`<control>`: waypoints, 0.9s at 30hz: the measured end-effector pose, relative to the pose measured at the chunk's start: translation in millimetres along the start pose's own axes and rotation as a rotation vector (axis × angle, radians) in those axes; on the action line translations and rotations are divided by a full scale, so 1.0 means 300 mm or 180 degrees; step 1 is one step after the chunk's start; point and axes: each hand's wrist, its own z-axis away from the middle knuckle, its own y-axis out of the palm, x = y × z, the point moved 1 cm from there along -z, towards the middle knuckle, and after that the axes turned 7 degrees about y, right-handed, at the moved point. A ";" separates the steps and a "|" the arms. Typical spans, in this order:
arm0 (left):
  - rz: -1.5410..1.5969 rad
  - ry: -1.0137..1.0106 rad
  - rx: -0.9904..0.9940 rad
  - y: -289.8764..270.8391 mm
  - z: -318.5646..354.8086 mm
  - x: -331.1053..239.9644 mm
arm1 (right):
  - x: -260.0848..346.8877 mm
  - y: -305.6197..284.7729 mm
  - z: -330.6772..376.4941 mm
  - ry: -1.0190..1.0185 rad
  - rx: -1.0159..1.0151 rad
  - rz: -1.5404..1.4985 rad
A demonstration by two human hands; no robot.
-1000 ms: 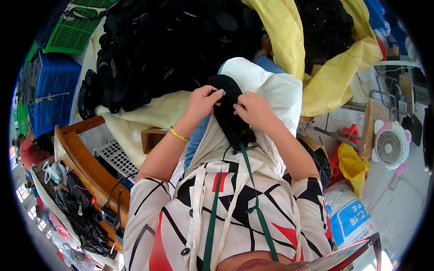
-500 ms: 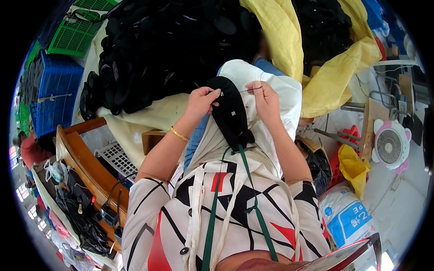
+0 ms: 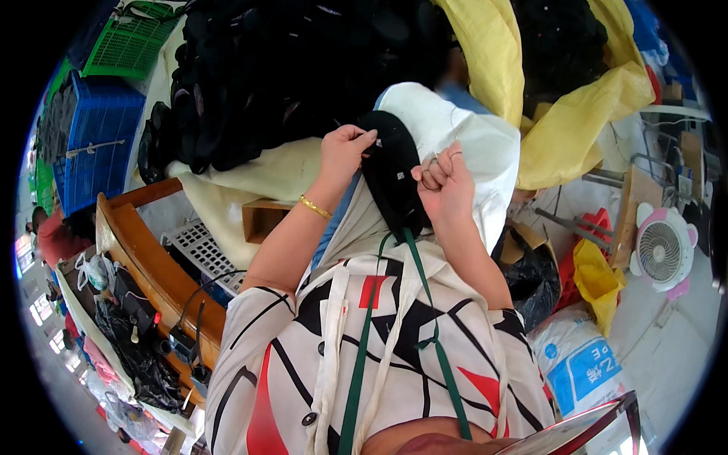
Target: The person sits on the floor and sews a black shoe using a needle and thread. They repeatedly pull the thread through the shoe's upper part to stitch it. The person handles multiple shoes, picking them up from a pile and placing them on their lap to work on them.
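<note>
A long black fabric piece [image 3: 396, 176], rounded like a shoe and bearing small white tags, lies over the white cloth [image 3: 485, 163] on my lap. My left hand [image 3: 349, 152] pinches its upper left edge between thumb and fingers. To the right of the piece, my right hand [image 3: 446, 182] is raised with its fingers curled in. A thin thread-like line arcs up from these fingers; whether a needle is there is too small to tell. Green cords [image 3: 415, 262] hang from my neck to the lower end of the black piece.
A big heap of black pieces [image 3: 280, 76] fills the far side, beside yellow sacking [image 3: 557, 152]. At left stand a blue crate [image 3: 98, 144] and a wooden bench [image 3: 140, 258]. A fan [image 3: 663, 246], a yellow bag [image 3: 595, 280] and a printed sack [image 3: 580, 364] are at right.
My right hand has turned and curled its fingers, moving slightly right and down. The dark strand stretched between the piece and that hand no longer shows. My left hand keeps its hold.
</note>
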 end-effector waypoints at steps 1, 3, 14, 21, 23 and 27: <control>0.0079 -0.0065 0.0020 0.009 0.012 -0.007 | -0.003 -0.018 0.029 -0.0019 -0.0096 0.0012; 0.0097 -0.0254 0.0068 -0.007 0.038 0.018 | -0.012 -0.037 0.051 0.0114 -0.0332 -0.0148; -0.2611 0.2365 0.0724 0.010 0.056 -0.141 | 0.028 -0.083 0.134 -0.0809 0.0623 0.2604; -0.3650 0.2081 0.0964 0.069 0.079 -0.219 | 0.193 -0.251 0.266 -0.1285 0.0681 0.4461; -0.4076 0.1824 0.0847 0.109 0.070 -0.212 | 0.211 -0.266 0.230 -0.1000 0.0165 0.3562; -0.4304 0.1603 0.0594 0.134 0.037 -0.184 | 0.152 -0.180 0.139 -0.0778 0.0089 0.2708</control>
